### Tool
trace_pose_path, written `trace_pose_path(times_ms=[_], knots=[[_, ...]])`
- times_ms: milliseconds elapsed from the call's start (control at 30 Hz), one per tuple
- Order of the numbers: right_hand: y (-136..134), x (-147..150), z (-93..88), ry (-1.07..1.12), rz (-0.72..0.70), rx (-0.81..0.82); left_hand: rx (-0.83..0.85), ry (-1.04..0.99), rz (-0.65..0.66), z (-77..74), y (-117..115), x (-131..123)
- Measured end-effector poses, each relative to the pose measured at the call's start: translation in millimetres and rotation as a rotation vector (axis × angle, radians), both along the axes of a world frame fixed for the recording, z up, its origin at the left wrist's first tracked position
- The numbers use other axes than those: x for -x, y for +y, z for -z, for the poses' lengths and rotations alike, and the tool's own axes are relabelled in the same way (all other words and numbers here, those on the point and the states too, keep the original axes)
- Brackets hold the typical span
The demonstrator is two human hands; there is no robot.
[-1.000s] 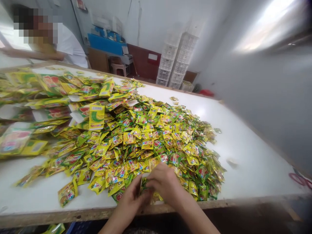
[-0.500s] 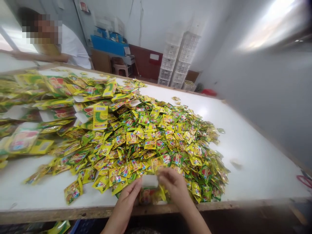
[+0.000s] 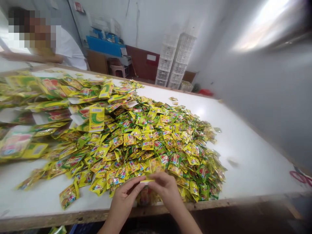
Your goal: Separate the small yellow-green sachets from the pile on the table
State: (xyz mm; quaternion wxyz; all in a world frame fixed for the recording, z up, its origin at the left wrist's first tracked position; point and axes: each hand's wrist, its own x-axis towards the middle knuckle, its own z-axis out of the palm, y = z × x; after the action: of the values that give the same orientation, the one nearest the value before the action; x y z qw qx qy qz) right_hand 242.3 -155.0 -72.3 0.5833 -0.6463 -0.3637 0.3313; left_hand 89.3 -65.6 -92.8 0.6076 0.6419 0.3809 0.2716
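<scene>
At the far left, a co-worker in a white top (image 3: pixel 69 45) leans an arm on a surface beyond the table (image 3: pixel 255 156). In front of this person lie yellow-and-green cartons (image 3: pixel 18 139), several with open white flaps; their fronts carry a red fruit picture and lettering too blurred to read. One carton, the barcoded yellow carton (image 3: pixel 97 119), stands tilted with its black-striped code uppermost and a red brand word, illegible, near its lower end. Below it, a loose yellow sachet (image 3: pixel 69 196) lies near the table's front edge.

At the near edge, the left hand (image 3: pixel 124 195) pinches one end of a small carton (image 3: pixel 147 183), of which a pale flap edge shows between the thumbs; the printing beneath is too dim to read. The right hand (image 3: pixel 167 188) pinches its other end. Behind both hands spreads the heap of yellow and green sachets (image 3: pixel 156 144), some showing watermelon slices, their logos too small to read. Red-handled scissors (image 3: pixel 299 177) lie at the far right.
</scene>
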Motion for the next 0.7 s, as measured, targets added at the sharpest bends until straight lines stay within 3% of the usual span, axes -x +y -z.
trace_pose_path(times_ms=[100, 200, 367, 467, 533, 567, 633, 700], knots=[[1, 2, 6.5, -0.032, 0.037, 0.002, -0.059, -0.014, 0.014, -2.6, 1, -6], [-6, 6, 9.0, -0.193, 0.036, -0.113, -0.275, -0.040, 0.095, -1.6, 5, -6], [-28, 1, 5.1, -0.361, -0.141, -0.159, -0.495, -0.044, 0.286, 15.9, 4, 14], [-23, -25, -1.2, -0.409, -0.071, -0.007, -0.539, -0.063, 0.337, 17.1, -6, 15], [-7, -47, -3.9, -0.541, 0.117, 0.230, -0.549, -0.048, 0.405, 10.9, -14, 6], [3, -57, -4.1, -0.630, 0.152, 0.371, -0.550, -0.026, 0.450, 6.7, -17, 1], [26, -72, -1.9, -0.698, 0.176, 0.493, -0.546, 0.010, 0.513, -1.3, -20, -5], [44, -80, 2.8, -0.717, 0.172, 0.539, -0.523, 0.011, 0.436, -7.4, -18, 1]])
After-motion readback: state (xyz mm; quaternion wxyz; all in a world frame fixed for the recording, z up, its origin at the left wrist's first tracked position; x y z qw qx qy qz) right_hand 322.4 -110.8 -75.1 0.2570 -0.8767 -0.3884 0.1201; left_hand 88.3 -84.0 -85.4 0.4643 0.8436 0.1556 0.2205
